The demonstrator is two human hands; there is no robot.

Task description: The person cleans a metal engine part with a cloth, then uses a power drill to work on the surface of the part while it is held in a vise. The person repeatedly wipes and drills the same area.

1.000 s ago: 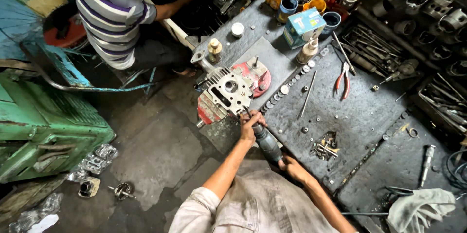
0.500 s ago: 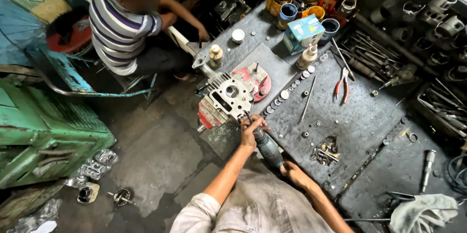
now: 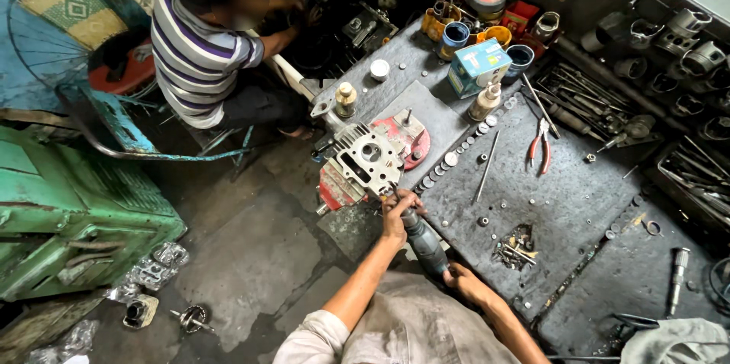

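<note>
— Gripping anything, those two hands?

— Yes. The left hand is wrapped around the front end of a dark power tool, and the right hand is closed on its back end. Both hold it tight.

— Where is the tool?

— At the near left edge of the workbench, its nose pointing at a grey metal engine part. That part sits clamped in a red vise at the bench's left corner.

— Does the tool touch the part?

— The left hand hides the tip, so I cannot tell.

— What lies about?

— Red-handled pliers towards the middle, a thin rod just left of them, a heap of screws near the right hand, and a blue box at the far edge. Another person in a striped shirt sits beyond the bench's far left corner.
</note>
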